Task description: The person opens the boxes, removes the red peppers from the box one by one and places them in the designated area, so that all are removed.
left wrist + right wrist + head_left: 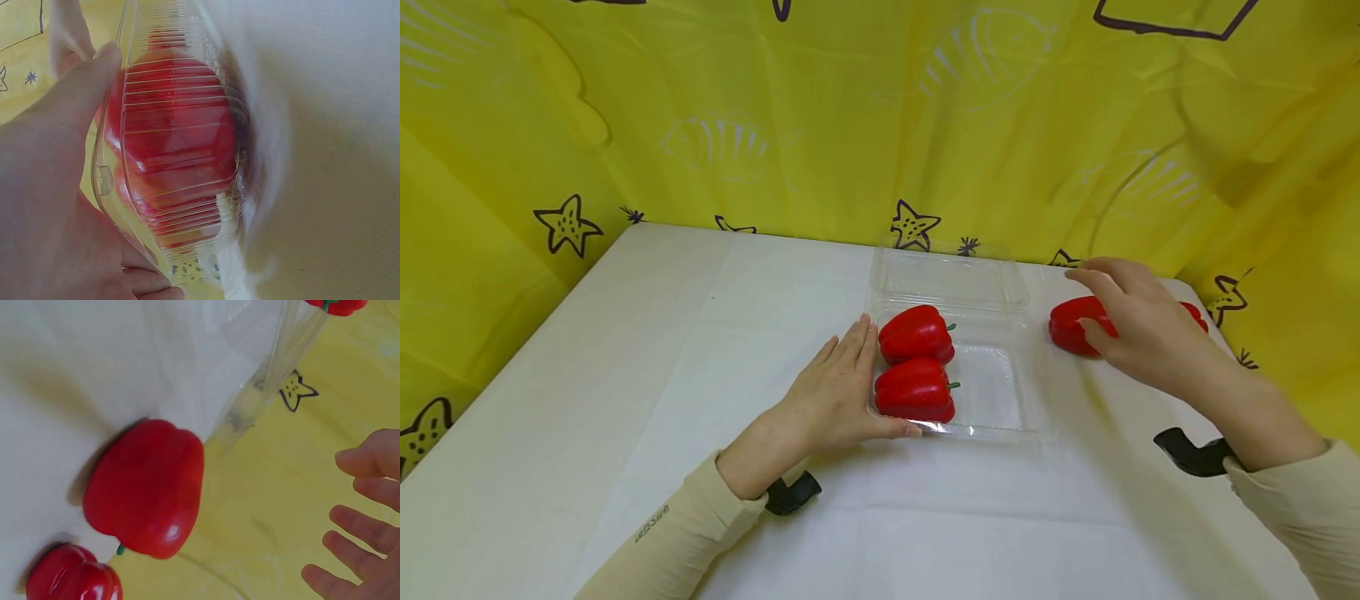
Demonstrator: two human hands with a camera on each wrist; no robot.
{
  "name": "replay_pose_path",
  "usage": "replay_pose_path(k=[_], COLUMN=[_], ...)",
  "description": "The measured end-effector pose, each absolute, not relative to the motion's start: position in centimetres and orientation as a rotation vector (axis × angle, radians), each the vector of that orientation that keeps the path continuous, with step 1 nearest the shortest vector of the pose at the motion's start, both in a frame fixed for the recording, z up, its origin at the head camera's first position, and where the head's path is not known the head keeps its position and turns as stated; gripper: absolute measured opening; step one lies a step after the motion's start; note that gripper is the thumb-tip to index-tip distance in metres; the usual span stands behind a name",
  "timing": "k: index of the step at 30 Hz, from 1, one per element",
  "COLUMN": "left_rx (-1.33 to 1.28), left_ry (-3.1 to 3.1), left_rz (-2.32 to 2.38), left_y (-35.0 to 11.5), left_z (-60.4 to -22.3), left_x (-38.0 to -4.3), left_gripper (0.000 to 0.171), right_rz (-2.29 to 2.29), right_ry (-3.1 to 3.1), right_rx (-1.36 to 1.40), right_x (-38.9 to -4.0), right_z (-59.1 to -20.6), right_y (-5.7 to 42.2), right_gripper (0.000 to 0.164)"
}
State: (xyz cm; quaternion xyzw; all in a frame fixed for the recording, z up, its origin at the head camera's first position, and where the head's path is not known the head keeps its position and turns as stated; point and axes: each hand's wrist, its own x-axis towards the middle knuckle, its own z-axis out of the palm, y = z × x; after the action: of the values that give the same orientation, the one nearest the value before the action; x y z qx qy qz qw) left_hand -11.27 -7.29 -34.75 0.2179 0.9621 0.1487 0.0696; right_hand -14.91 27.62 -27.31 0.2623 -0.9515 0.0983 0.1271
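Note:
A clear plastic clamshell box (988, 387) lies with its lid folded back, away from the person. Two red bell peppers sit in its left half, a rear one (912, 335) and a front one (913, 393), green stems toward the right. My left hand (831, 404) rests along the box's left side, fingers straight, thumb spread along the front rim. My right hand (1150, 329) hovers, fingers spread and slightly bent, over another bell pepper (1075, 327) right of the box. In the right wrist view that pepper (147, 487) stands apart from the fingertips.
One more red bell pepper (75, 576) lies farther right, mostly behind the right hand in the head view. A white cloth covers the table (700, 333). A yellow patterned curtain (820, 125) hangs at the back and sides. Black straps (1191, 454) show near both wrists.

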Motion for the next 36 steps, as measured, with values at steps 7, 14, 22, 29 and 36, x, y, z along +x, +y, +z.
replay_pose_path(k=[7, 14, 22, 29, 36], left_rx=[0.656, 0.668, 0.68, 0.665, 0.664], left_ry=[2.897, 2.907, 2.907, 2.895, 2.892], left_rz=[0.441, 0.435, 0.445, 0.447, 0.447], left_y=[-7.4, -7.4, -7.4, -7.4, -7.4], left_z=[-34.9, -34.9, -34.8, -34.7, -34.7], left_x=[-11.3, -11.3, -11.3, -11.3, -11.4], left_gripper=[0.128, 0.128, 0.127, 0.128, 0.127], right_rz=[0.276, 0.278, 0.23, 0.261, 0.28], right_ry=[-2.783, -2.739, -2.694, -2.67, -2.646], right_rx=[0.804, 0.878, 0.971, 1.085, 1.172], right_x=[-14.4, -14.2, -13.7, -13.3, -13.2], right_z=[-27.2, -27.5, -27.8, -28.2, -29.0], right_y=[25.6, 24.0, 21.6, 19.5, 18.1], right_gripper=[0.062, 0.058, 0.061, 0.061, 0.06])
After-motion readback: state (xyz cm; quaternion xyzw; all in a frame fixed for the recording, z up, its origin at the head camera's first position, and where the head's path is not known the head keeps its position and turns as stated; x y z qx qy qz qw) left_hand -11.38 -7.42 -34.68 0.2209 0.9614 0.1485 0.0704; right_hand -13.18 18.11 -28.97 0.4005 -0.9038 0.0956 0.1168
